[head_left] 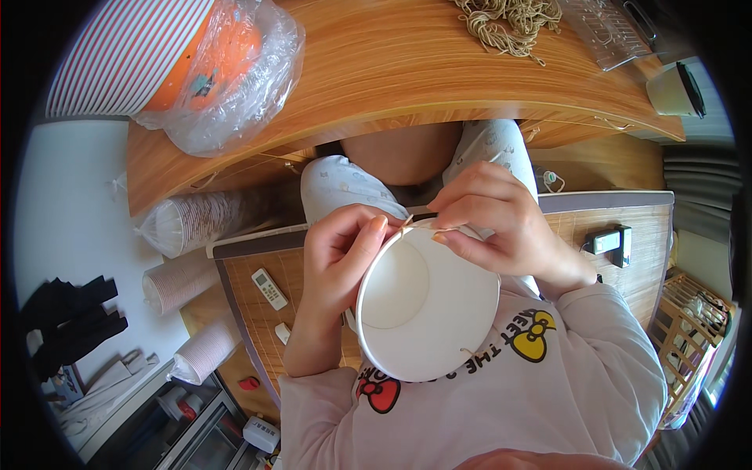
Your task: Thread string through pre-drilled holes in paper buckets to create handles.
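A white paper bucket (458, 313) rests tilted against my shirt, its round opening facing up. My left hand (338, 249) is closed on the far left part of its rim, thumb and fingers pinched where a thin tan cord (408, 224) meets the edge. Across the rim, my right hand (495, 213) pinches the cord between thumb and fingers; the exact spot is partly hidden by the fingertips. Another short bit of cord (468, 352) shows at the bucket's near rim.
Ahead, the wooden desk (376, 63) carries nested buckets (129, 55), an orange item in clear plastic (227, 59), a heap of tan cords (513, 27) and a clear tray (603, 35). A lidded cup (675, 90) stands far right. A remote control (269, 288) lies left on the mat.
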### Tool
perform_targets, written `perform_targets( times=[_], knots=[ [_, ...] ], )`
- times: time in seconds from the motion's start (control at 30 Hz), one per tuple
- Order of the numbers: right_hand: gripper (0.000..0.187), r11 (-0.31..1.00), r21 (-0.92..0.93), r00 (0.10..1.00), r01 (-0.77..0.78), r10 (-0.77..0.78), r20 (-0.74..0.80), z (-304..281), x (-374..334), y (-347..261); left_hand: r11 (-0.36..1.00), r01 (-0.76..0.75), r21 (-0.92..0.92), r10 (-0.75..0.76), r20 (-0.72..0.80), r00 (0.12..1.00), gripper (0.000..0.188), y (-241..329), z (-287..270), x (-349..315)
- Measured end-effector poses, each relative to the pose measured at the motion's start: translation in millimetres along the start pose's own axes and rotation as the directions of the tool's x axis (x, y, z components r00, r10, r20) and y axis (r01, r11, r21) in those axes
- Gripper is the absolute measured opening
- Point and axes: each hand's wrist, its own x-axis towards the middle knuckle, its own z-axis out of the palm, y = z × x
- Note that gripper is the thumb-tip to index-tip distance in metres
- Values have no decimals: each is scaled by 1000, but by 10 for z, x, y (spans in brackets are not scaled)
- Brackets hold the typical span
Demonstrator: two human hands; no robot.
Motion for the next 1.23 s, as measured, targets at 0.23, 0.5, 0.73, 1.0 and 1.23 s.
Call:
perform_targets(
  times=[0.23,0.5,0.73,1.0,1.23],
  knots=[
    [14,950,290,991,-120,98,89,-99,-63,39,1000,6,-17,-6,-23,1000,19,-84,-34,-5],
    [37,513,604,786,-610,487,381,-36,-280,259,999,0,-37,-1,-13,1000,19,-150,-119,2],
    [27,450,516,678,-729,576,457,275,-588,531,995,-11,-100,13,16,1000,15,-175,-191,63],
    [25,746,354,814,-563,426,396,6,-415,199,995,3,-101,0,33,999,15,-201,-253,182],
    [27,714,372,801,-593,479,358,-157,-162,193,932,-347,-105,337,-98,936,17,-262,-454,308]
  ],
)
